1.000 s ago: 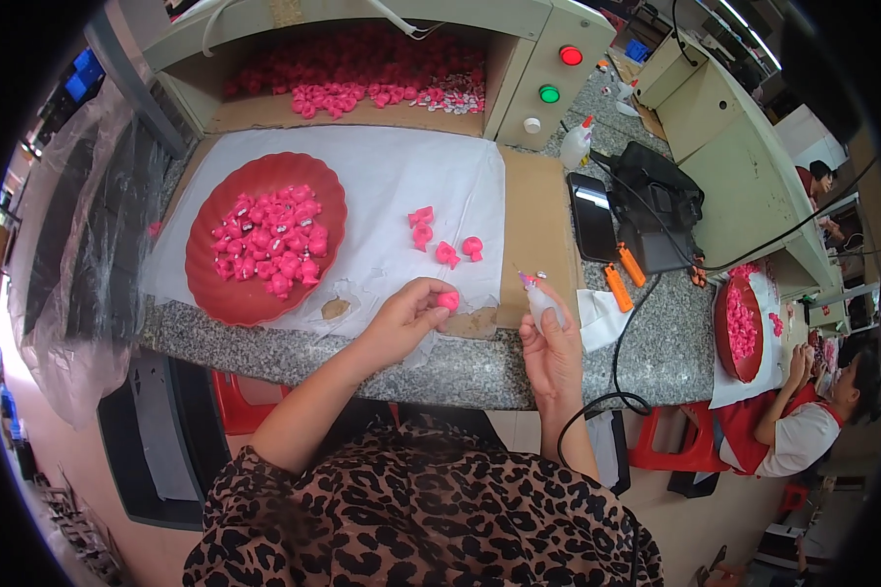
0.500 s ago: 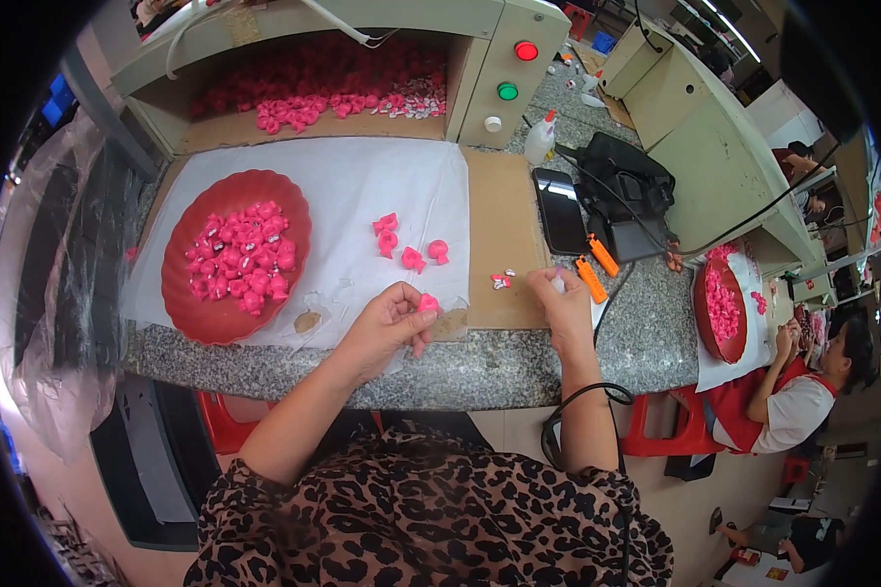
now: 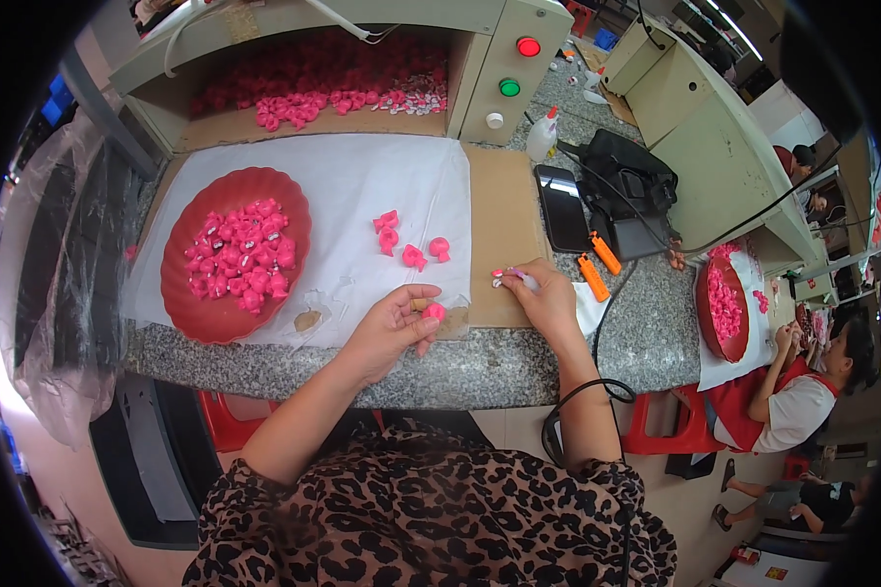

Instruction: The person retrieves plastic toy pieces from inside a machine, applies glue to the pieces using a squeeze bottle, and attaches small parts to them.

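Note:
My left hand [image 3: 397, 325] pinches a small pink figurine [image 3: 434, 312] above the front edge of the white paper. My right hand [image 3: 548, 301] is closed on a small whitish tool [image 3: 530, 282], mostly hidden by the fingers. Its tip is at several tiny pink and white pieces [image 3: 500, 276] on the brown cardboard; whether it touches them I cannot tell. Beyond my left hand, several pink figurines [image 3: 414, 256] lie on the white paper. To the left, a red scalloped bowl [image 3: 181, 279] holds a heap of the same figurines.
Behind the paper, a beige machine [image 3: 477, 83] holds many pink pieces in its opening. A black phone [image 3: 562, 210], orange cutters [image 3: 594, 278], a glue bottle [image 3: 542, 137] and a black bag [image 3: 625, 181] sit on the right. A co-worker [image 3: 788, 396] sits further right by another red bowl [image 3: 722, 310].
My right hand has moved slightly left, bringing the whitish tool to the tiny pieces. The figurine in my left hand has turned a little. A person at the far lower right has moved.

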`<state>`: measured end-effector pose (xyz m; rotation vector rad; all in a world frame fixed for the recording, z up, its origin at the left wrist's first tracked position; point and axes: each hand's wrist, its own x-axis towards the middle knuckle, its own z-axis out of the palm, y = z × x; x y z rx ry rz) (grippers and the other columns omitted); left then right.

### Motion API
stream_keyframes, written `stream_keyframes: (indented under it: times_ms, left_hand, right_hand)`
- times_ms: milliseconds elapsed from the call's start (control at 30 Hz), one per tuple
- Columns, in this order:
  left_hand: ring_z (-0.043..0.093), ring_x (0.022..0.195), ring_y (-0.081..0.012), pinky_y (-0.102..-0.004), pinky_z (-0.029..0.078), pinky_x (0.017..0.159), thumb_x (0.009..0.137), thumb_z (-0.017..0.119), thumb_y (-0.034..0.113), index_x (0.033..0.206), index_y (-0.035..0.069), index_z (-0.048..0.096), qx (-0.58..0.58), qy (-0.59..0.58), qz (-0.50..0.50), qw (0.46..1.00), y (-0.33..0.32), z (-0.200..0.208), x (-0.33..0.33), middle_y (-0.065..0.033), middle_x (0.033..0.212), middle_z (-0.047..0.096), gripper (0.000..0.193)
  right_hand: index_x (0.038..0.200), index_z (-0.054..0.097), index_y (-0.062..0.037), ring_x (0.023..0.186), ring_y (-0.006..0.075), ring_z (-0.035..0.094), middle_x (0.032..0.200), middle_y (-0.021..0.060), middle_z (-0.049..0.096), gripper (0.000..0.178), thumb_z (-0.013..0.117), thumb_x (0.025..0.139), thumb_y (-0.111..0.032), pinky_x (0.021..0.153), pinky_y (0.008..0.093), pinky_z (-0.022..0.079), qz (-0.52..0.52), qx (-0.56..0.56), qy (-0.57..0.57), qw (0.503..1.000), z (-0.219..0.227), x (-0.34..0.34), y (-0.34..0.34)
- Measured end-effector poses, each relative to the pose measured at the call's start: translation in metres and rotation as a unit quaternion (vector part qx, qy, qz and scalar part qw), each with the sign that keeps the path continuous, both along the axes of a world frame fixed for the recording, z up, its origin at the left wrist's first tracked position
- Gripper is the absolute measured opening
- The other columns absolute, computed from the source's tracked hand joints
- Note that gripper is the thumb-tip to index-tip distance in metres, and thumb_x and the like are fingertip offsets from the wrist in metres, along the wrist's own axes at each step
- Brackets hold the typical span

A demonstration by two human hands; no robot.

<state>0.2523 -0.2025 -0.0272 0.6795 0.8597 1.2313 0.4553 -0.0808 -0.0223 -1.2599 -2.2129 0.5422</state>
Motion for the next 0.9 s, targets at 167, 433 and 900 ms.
stream_keyframes:
  times_ms: [167, 433, 900]
  left_hand:
    - [0.050, 0.068, -0.0108, -0.0211, 0.043, 0.058, 0.082, 0.053, 0.007, 0.110, -0.001, 0.044, -0.010, -0.016, -0.004, 1.000, -0.002, 0.000, 0.002, -0.0060, 0.090, 0.052, 0.030]
    - [0.052, 0.070, -0.0105, -0.0222, 0.045, 0.060, 0.083, 0.052, 0.009, 0.102, 0.000, 0.047, 0.032, 0.010, 0.019, 0.999, -0.004, -0.009, 0.011, -0.0054, 0.085, 0.054, 0.022]
    - [0.053, 0.065, -0.0101, -0.0223, 0.046, 0.055, 0.083, 0.053, 0.008, 0.100, -0.001, 0.048, 0.033, 0.010, 0.030, 0.999, -0.007, -0.012, 0.013, -0.0065, 0.078, 0.056, 0.020]
  right_hand:
    - [0.080, 0.062, -0.0023, 0.058, 0.0110, 0.052, 0.072, 0.0056, 0.061, 0.014, 0.063, 0.075, -0.015, 0.054, 0.0239, 0.042, -0.003, -0.268, 0.273, 0.924, 0.011, -0.007, -0.025]
    - [0.085, 0.059, -0.0022, 0.055, 0.0054, 0.048, 0.071, 0.0047, 0.060, 0.012, 0.061, 0.077, -0.011, 0.051, 0.0175, 0.038, -0.035, -0.443, 0.496, 0.746, 0.005, -0.040, -0.087]
    - [0.083, 0.059, 0.0008, 0.065, 0.0040, 0.049, 0.072, 0.0019, 0.059, 0.011, 0.061, 0.078, -0.010, 0.057, 0.0172, 0.039, -0.022, -0.338, 0.428, 0.838, -0.001, -0.050, -0.098]
